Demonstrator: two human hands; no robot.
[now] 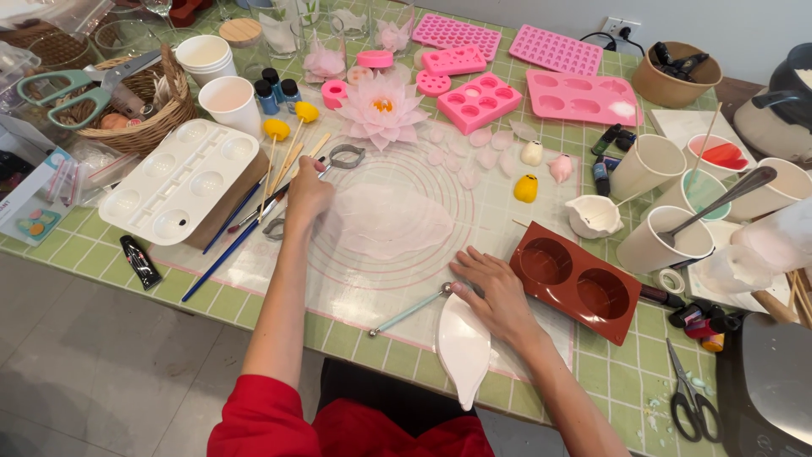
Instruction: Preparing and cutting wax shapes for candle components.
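Observation:
My left hand [306, 193] reaches over the translucent mat [372, 271], its fingers closed around a thin tool beside a metal petal cutter [346, 156]. A flat sheet of pale pink paste [389, 222] lies just right of that hand. My right hand [495, 292] rests palm down near the mat's front edge, touching the end of a ball-tipped modelling tool [408, 311] and the top of a white leaf-shaped dish [463, 345]. A pink lotus flower [382, 107] stands at the back of the mat, with loose petals beside it.
A brown two-cavity mould [577, 281] lies right of my right hand. A white palette [178, 179], brushes and a wicker basket [139, 106] with scissors sit at the left. Pink moulds [478, 100] line the back. Paper cups [650, 245], small bottles and black scissors [692, 406] crowd the right.

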